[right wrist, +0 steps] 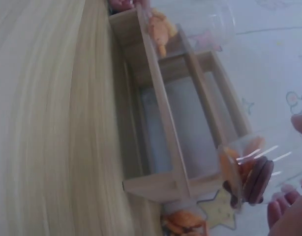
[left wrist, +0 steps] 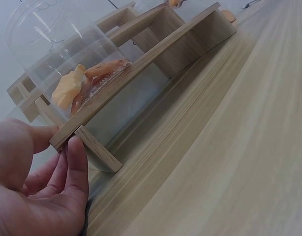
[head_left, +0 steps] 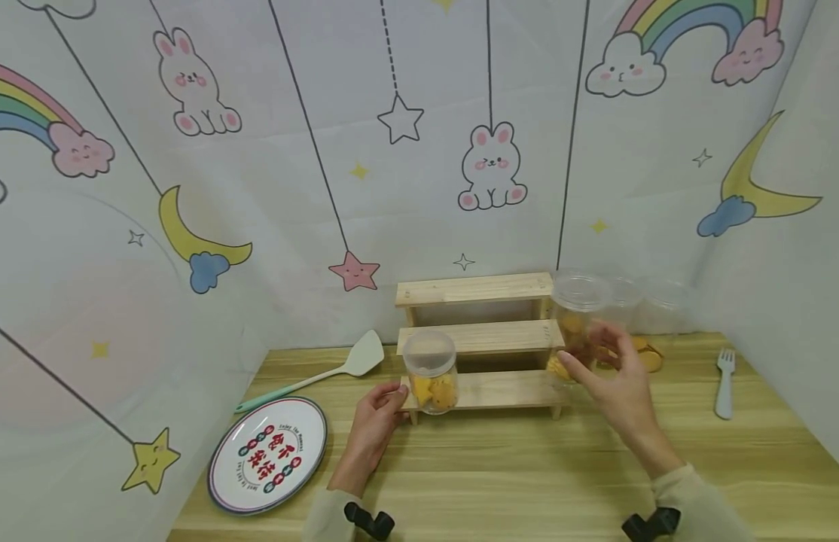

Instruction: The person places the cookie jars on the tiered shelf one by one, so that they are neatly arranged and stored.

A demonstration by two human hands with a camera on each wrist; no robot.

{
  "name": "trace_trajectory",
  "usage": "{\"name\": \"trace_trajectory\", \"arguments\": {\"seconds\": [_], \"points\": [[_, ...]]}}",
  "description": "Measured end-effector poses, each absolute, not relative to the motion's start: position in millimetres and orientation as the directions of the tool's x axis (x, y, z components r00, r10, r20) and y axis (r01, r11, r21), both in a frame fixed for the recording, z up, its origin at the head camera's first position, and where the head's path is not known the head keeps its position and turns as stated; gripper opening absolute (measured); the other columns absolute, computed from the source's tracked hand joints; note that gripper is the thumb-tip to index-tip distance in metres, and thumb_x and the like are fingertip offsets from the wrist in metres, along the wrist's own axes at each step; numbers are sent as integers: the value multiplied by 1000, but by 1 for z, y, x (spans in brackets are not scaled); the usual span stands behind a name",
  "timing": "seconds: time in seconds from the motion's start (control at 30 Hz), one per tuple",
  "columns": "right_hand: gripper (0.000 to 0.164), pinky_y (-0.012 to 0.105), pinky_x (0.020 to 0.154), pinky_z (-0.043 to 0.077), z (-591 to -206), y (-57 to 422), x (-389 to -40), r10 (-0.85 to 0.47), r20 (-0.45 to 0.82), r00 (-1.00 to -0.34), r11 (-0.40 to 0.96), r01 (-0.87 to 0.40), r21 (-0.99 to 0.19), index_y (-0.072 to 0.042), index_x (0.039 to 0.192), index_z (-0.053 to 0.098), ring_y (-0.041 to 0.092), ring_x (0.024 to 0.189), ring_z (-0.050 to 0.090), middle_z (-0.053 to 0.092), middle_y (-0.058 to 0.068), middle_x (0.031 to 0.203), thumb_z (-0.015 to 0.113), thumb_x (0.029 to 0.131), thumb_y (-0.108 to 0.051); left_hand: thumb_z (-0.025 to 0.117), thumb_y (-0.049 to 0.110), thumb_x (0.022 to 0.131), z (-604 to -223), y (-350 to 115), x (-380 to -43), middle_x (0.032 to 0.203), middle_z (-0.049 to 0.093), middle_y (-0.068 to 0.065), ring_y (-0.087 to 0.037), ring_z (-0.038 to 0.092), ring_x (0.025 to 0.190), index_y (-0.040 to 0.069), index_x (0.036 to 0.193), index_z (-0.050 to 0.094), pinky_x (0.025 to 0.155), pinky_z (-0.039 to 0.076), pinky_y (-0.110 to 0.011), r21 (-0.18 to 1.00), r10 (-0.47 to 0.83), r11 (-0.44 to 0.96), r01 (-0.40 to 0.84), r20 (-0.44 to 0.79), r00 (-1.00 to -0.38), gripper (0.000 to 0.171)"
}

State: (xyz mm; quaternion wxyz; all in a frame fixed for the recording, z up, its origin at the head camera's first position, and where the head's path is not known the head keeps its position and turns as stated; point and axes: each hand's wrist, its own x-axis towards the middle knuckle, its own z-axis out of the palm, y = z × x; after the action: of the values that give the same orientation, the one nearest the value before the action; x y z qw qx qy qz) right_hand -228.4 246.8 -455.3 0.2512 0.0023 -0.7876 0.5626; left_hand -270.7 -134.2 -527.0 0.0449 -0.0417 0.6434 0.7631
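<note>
A small three-step wooden shelf (head_left: 504, 388) stands against the back wall. My left hand (head_left: 373, 425) pinches the left end of its lowest step, thumb above and fingers below in the left wrist view. Next to that hand, a clear lidded jar (head_left: 433, 376) with orange and yellow snacks sits on the lowest step. At the shelf's right end, my right hand (head_left: 619, 388) holds a taller clear jar (head_left: 574, 320) between thumb and fingers. Dark sandwich cookies (right wrist: 258, 181) and orange pieces show inside this jar in the right wrist view.
Behind the right hand stand more clear jars (head_left: 663, 305), with round orange snacks (head_left: 648, 355) low in them. A pale fork (head_left: 724, 385) lies at far right. On the left are a white printed plate (head_left: 304, 429) and a spatula (head_left: 364, 355). Printed cloth walls enclose the table.
</note>
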Motion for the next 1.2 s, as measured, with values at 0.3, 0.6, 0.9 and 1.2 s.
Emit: {"name": "trace_trajectory", "arguments": {"seconds": [0.3,0.6,0.9,1.2], "points": [[67,16,102,48,-454,227,-229,211,402,-891,313,-328,-891,-13,152,51,21,125,58,59,0,133,86,96,-22,69,19,109,-528,-134,-270,103,67,-1,-8,64,85,-9,141,57,76,60,-24,977,18,-176,-120,-119,-993,44],[66,18,102,48,-451,205,-240,179,433,-884,280,-376,-883,-14,153,53,24,125,59,59,13,140,86,96,-18,69,22,109,-530,-134,-271,106,68,-2,-9,66,86,-8,141,56,77,61,-24,979,20,-169,-111,-109,-994,46],[66,27,104,51,-436,180,-261,146,468,-872,262,-422,-868,-16,154,55,17,131,57,64,8,143,86,95,-20,69,20,109,-528,-134,-272,107,68,-3,-9,66,87,-9,142,57,77,60,-24,979,17,-171,-114,-113,-993,45],[80,55,119,50,-421,151,-291,57,381,-923,226,-359,-905,-12,159,46,31,140,56,55,11,155,86,96,-39,69,19,109,-528,-134,-271,107,68,-4,-9,66,85,-9,141,57,76,60,-23,978,13,-172,-117,-117,-993,44]]}}
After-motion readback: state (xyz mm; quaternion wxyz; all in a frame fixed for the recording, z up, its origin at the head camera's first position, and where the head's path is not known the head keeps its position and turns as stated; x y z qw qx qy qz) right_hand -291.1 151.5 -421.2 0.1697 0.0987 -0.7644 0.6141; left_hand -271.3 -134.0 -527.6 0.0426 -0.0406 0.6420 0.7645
